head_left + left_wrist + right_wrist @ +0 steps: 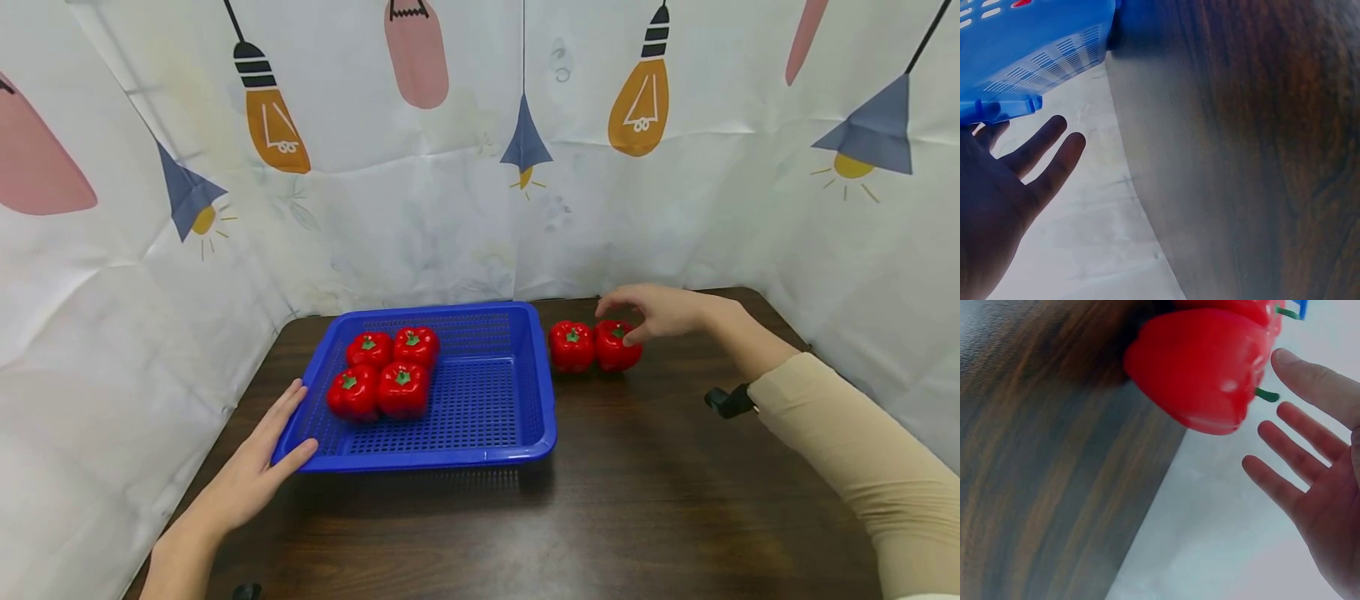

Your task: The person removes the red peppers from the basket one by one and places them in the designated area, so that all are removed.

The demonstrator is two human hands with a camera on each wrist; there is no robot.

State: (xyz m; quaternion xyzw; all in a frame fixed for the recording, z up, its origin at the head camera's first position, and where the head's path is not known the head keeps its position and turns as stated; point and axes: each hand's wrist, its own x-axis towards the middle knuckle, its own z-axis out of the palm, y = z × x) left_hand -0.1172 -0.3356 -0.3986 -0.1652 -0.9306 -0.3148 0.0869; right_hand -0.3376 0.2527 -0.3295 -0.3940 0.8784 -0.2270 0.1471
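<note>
A blue mesh basket stands on the dark wooden table with several red bell peppers grouped in its far left part. Two more red peppers lie on the table just right of the basket, one close to the rim and one beside it. My right hand hovers over the right-hand pepper with its fingers spread and straight, the thumb close to the pepper's side. My left hand lies flat, its straight fingers against the basket's front left corner.
A white cloth printed with lamps walls the table at the back and on both sides. A small black strap piece sits by my right sleeve. Bare tabletop runs along the front and right.
</note>
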